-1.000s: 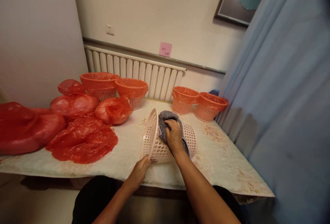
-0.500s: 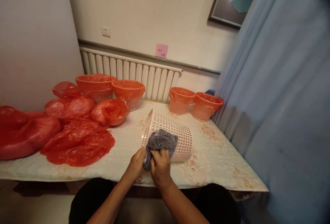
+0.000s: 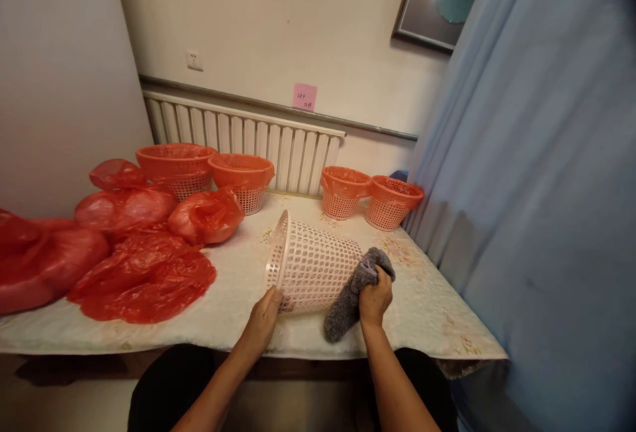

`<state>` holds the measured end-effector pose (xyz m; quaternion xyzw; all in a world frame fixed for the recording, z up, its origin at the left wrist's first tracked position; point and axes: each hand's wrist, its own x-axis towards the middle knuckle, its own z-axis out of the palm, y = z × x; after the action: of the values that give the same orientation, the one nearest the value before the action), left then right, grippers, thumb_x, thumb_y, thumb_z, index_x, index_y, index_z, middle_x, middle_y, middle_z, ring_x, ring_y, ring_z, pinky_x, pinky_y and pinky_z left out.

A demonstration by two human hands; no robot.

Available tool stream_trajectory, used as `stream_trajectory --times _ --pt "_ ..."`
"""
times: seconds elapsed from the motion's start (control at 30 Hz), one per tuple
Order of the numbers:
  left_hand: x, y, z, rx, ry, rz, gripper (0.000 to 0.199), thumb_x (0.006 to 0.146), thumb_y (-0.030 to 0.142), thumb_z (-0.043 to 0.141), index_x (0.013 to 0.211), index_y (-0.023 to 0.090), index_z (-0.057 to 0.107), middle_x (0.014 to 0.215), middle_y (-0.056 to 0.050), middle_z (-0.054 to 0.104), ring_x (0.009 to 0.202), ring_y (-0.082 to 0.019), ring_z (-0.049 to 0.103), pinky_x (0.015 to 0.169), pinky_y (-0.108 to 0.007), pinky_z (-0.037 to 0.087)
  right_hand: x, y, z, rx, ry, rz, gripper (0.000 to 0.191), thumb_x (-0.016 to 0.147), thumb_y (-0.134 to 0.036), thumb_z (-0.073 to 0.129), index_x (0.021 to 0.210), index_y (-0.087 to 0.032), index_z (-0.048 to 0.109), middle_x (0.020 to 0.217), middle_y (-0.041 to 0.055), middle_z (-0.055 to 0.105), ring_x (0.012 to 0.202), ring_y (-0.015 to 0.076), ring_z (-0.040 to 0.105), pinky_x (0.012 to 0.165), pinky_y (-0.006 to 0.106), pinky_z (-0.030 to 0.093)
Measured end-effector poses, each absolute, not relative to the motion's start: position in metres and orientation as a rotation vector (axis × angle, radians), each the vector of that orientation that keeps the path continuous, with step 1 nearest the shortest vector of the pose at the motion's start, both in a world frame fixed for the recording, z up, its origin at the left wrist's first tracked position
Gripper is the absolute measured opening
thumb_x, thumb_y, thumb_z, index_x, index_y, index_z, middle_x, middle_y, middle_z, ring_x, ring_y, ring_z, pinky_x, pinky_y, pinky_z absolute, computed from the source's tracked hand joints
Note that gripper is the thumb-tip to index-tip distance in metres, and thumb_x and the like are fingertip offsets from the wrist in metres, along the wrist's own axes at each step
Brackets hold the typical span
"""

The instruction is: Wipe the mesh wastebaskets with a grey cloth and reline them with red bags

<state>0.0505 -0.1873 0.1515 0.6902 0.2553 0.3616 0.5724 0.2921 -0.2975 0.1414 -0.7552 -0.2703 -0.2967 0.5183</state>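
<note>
A pale pink perforated plastic basket lies on its side on the cloth-covered table, its wide rim toward the left. My left hand is closed on the lower part of that rim. In my right hand a dark grey fuzzy cloth is bunched, with the fingers wrapped round it. The cloth hangs down beside the basket's base at the right.
Baskets lined with red bags stand at the back left and back right. Several red plastic bags cover the table's left. A blue curtain hangs along the right, and a radiator is behind.
My right hand has moved right with the grey cloth, from the basket's front side near the rim to its base end. My left hand stays at the rim. The view has shifted slightly.
</note>
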Motion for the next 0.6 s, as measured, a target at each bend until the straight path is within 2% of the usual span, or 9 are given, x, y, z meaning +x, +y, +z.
stream_trajectory --times 0.1,0.23,0.37,0.47,0.6 --pt "0.049 -0.191 0.155 1.652 0.586 0.832 0.052 0.090 0.057 0.035 0.100 0.014 0.062 0.098 -0.010 0.069 0.094 -0.025 0.062 0.089 -0.037 0.046 0.291 -0.293 0.145 -1.807 -0.570 -0.706 0.041 0.073 -0.011 0.039 0.106 -0.011 0.063 0.100 0.0148 0.062 0.096 0.0268 0.053 0.089 0.040 0.041" --pt "0.047 -0.199 0.160 1.701 0.577 0.825 0.048 0.092 0.054 0.034 0.101 0.015 0.061 0.100 -0.009 0.068 0.094 -0.023 0.060 0.092 -0.037 0.044 0.276 -0.276 0.170 -1.789 -0.751 -0.663 0.037 0.074 -0.012 0.041 0.103 -0.014 0.064 0.102 0.0124 0.062 0.098 0.0254 0.053 0.091 0.039 0.041" --pt "0.049 -0.205 0.159 1.699 0.610 0.851 0.048 0.092 0.054 0.033 0.100 0.015 0.060 0.095 -0.009 0.068 0.090 -0.024 0.061 0.087 -0.037 0.046 0.241 -0.254 0.207 -1.707 -1.060 -0.542 0.038 0.072 -0.007 0.042 0.101 -0.016 0.065 0.102 0.0095 0.063 0.099 0.0235 0.052 0.091 0.038 0.040" --pt "0.051 -0.201 0.161 1.743 0.635 0.908 0.046 0.092 0.051 0.032 0.093 0.016 0.061 0.096 -0.010 0.067 0.094 -0.024 0.059 0.090 -0.038 0.045 0.202 -0.243 0.225 -1.584 -1.291 -0.439 0.041 0.071 -0.002 0.043 0.102 -0.018 0.065 0.101 0.0072 0.061 0.098 0.0220 0.051 0.090 0.037 0.040" --pt "0.053 -0.188 0.172 1.715 0.680 0.951 0.047 0.089 0.050 0.033 0.095 0.014 0.062 0.100 -0.011 0.068 0.100 -0.026 0.058 0.095 -0.040 0.043 0.160 -0.248 0.213 -1.557 -1.354 -0.383 0.038 0.076 -0.002 0.044 0.105 -0.020 0.063 0.096 0.0068 0.056 0.095 0.0224 0.049 0.086 0.038 0.041"
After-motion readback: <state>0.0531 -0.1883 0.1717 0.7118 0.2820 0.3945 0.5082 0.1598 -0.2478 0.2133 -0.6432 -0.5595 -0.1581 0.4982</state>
